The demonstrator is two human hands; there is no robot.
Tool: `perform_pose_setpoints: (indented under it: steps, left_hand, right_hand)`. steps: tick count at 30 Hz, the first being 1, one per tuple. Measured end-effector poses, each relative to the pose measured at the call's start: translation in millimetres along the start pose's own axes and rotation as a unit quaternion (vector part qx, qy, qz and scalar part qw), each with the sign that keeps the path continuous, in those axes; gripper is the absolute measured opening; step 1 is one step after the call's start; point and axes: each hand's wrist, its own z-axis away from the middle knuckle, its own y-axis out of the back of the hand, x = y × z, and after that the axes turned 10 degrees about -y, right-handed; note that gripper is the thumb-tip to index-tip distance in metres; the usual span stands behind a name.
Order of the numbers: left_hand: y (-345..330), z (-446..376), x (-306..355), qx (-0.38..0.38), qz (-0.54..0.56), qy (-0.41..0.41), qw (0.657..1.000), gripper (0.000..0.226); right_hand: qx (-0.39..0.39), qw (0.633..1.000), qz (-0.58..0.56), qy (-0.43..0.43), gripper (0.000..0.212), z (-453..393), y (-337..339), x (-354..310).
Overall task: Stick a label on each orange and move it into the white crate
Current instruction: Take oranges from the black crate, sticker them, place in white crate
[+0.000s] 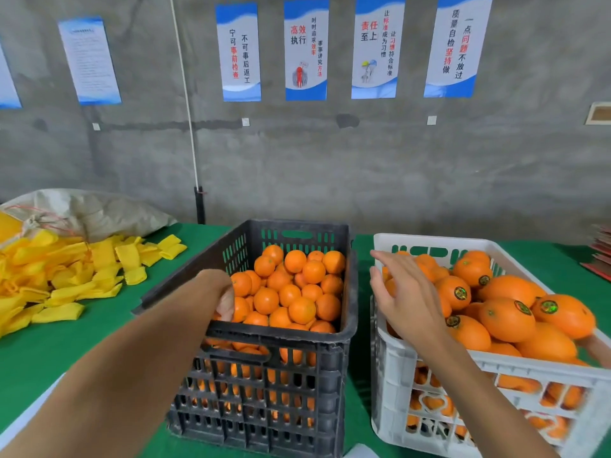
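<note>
Plainly, we work at a green table [49,352] where a black crate [281,368] of unlabelled oranges [291,292] stands just left of the white crate [429,375] heaped with labelled oranges [506,319]. Our left hand [226,300] dips inside the black crate among the fruit; we cannot tell its grip. Our right hand [401,292] hovers over the white crate's near-left corner, fingers spread and holding nothing.
</note>
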Motion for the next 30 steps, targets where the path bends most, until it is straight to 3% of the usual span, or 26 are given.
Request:
perform_pose_setpoints:
  steps: [2, 3, 5, 7, 9, 11, 14, 18, 20, 25, 28, 30]
  left_hand:
    - [9.6, 11.1, 10.3, 0.076, 0.123, -0.058, 0.988, 0.062]
    - [15.3, 17.3, 16.0, 0.171, 0.163, -0.100, 0.966, 0.065]
    - [20.1, 42.3, 38.4, 0.369, 0.183, -0.188, 0.892, 0.066]
    - [11.1, 71.4, 69.0, 0.477, 0.245, -0.275, 0.798, 0.067]
    - [-10.0, 97.1, 104.3, 0.521, 0.305, -0.359, 0.712, 0.068]
    - [-36.6, 114.1, 137.8, 0.547, 0.339, -0.408, 0.647, 0.067]
    - [-76.1, 132.6, 174.0, 0.558, 0.380, -0.445, 0.588, 0.069]
    - [-126.0, 138.8, 196.2, 0.601, 0.331, -0.469, 0.555, 0.075]
    - [-156.2, 134.1, 207.1, 0.580, 0.358, -0.478, 0.553, 0.079]
    - [-242.1, 99.9, 222.6, 0.385, 0.466, -0.459, 0.651, 0.077]
    - [-284.3, 83.5, 220.3, 0.351, 0.434, -0.435, 0.706, 0.077]
    - [-303.6, 78.4, 216.0, 0.342, 0.460, -0.413, 0.708, 0.078]
  right_hand:
    - [-0.001, 1.000, -0.006, 0.011, 0.032, 1.7, 4.3, -3.7]
    - [-0.003, 1.000, -0.011, 0.017, 0.031, 3.2, 6.0, -6.8]
    - [-0.020, 0.999, -0.045, 0.018, 0.032, 9.1, 7.3, -17.4]
    - [-0.043, 0.993, -0.109, 0.010, 0.035, 16.4, 9.0, -33.9]
    - [-0.046, 0.984, -0.170, -0.003, 0.039, 24.4, 12.9, -51.2]
    - [-0.027, 0.975, -0.216, -0.033, 0.042, 33.2, 19.7, -63.8]
    - [-0.010, 0.949, -0.295, -0.112, 0.048, 55.1, 38.8, -70.5]
    - [0.013, 0.941, -0.316, -0.120, 0.054, 105.5, 59.5, -62.0]
    - [0.010, 0.949, -0.290, -0.124, 0.056, 132.1, 61.2, -52.1]
    - [-0.118, 0.951, -0.206, -0.197, 0.060, 208.3, 41.7, -17.8]
    - [-0.213, 0.933, -0.169, -0.236, 0.062, 247.1, 32.5, 0.8]
    - [-0.259, 0.928, -0.119, -0.242, 0.072, 262.1, 30.5, 12.0]
